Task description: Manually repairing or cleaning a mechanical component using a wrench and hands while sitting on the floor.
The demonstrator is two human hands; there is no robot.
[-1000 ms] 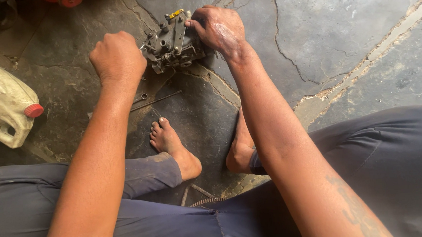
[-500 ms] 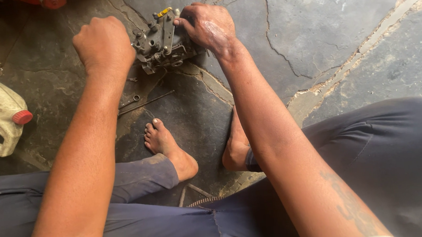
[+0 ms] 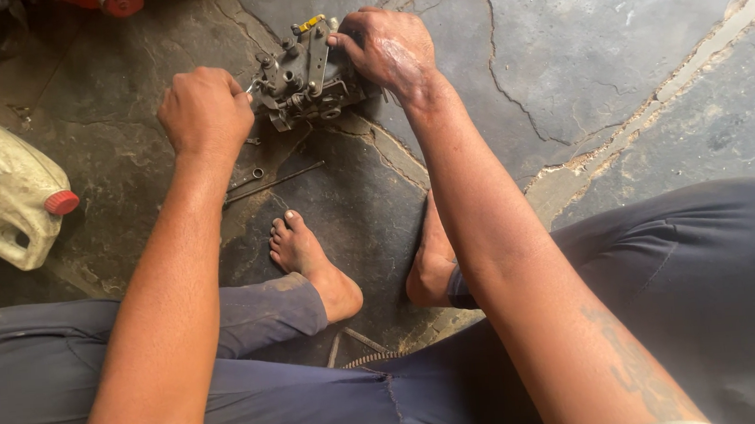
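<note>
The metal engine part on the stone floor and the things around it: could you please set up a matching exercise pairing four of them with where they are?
Things:
1. metal engine part
2. white plastic jug
3. thin metal rod
4. right hand

Places:
A. lying flat on the floor, just ahead of the bare toes
B. at the far left edge, red cap pointing right
C. resting on the right side of the engine part
D. between the two hands, near the top of the view

Pairs: 1-D, 2-B, 3-A, 4-C
</note>
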